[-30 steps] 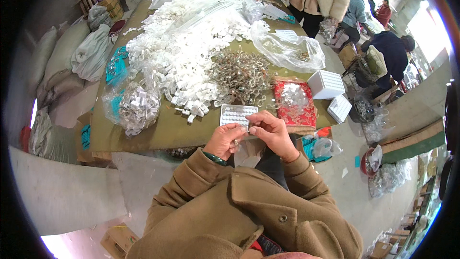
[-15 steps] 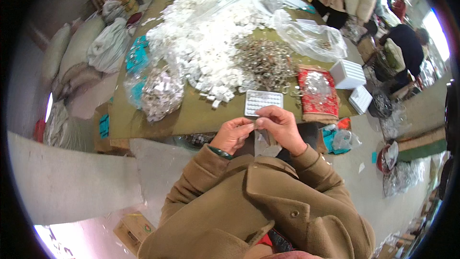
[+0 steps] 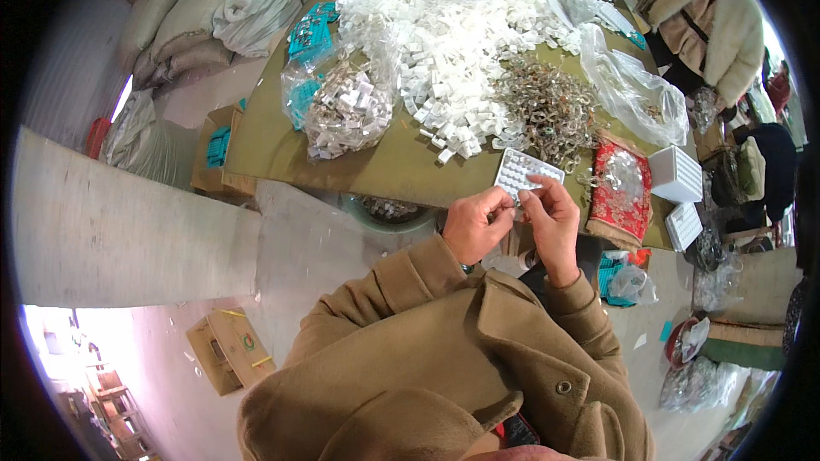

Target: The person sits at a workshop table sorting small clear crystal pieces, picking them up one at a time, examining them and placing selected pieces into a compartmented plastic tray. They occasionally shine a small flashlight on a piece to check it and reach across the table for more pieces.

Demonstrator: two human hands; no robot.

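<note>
My left hand (image 3: 478,224) is closed in a pinch at the table's near edge. Its fingertips almost meet those of my right hand (image 3: 553,220), whose thumb and fingers are also pinched. Whatever lies between the fingertips is too small to make out. Just beyond, a white tray (image 3: 534,166) with rows of small round pockets lies flat on the table, its near right part covered by my right fingers. Past the tray spreads a heap of small tangled metal-looking pieces (image 3: 547,107). A red patterned cloth pad (image 3: 617,192) with clear shiny bits on it lies to the right.
A large mound of small white pieces (image 3: 461,43) covers much of the green table (image 3: 265,141). A clear bag of pieces (image 3: 350,115) sits at left, a stack of white trays (image 3: 675,172) at right. A co-worker in a pale fluffy coat (image 3: 726,34) stands at the far right.
The view has shifted, so the table appears farther left and higher. My right fingers have come over the tray's near edge; before, both hands met just in front of it.
</note>
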